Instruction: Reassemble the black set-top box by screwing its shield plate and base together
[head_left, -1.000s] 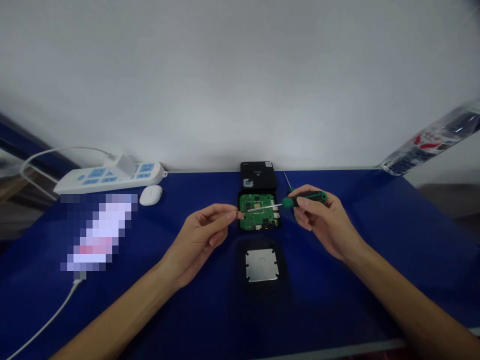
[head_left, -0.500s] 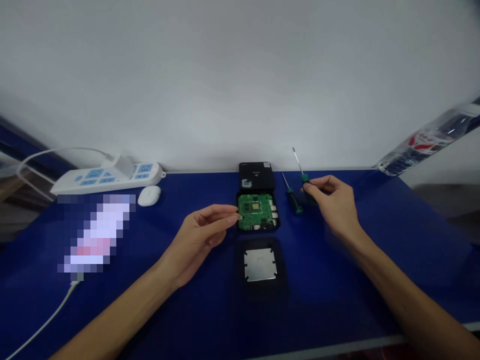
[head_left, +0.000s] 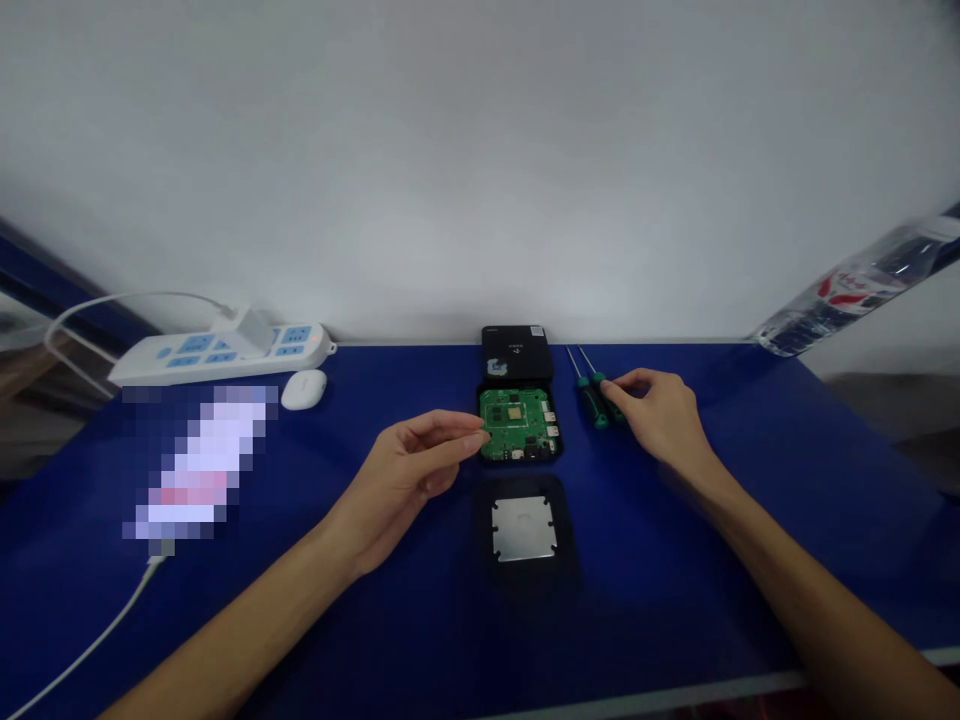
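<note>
An opened set-top box [head_left: 551,455] lies in the middle of the blue table, its green circuit board [head_left: 517,437] facing up. My left hand [head_left: 420,460] pinches the box's left edge, with the thumb overlapping the board's corner. To the right of the box, my right hand [head_left: 652,410] is closed on the handle of a screwdriver [head_left: 598,377], which lies low by the table. Beside it lies a second green-handled screwdriver [head_left: 592,400], nearly parallel. In front of the box is a black cover [head_left: 566,530] bearing a silver metal plate [head_left: 523,529].
Behind the box, a second black box [head_left: 517,355] lies against the wall. On the left are a white power strip [head_left: 300,345] with a charger, a white earbud case [head_left: 304,390] and a blurred-out phone [head_left: 210,450] on a cable. A water bottle [head_left: 847,290] is at far right.
My right hand has lowered its screwdriver from a raised tilt until it lies alongside the other one. My left hand stays at the box's edge. The view has shifted slightly.
</note>
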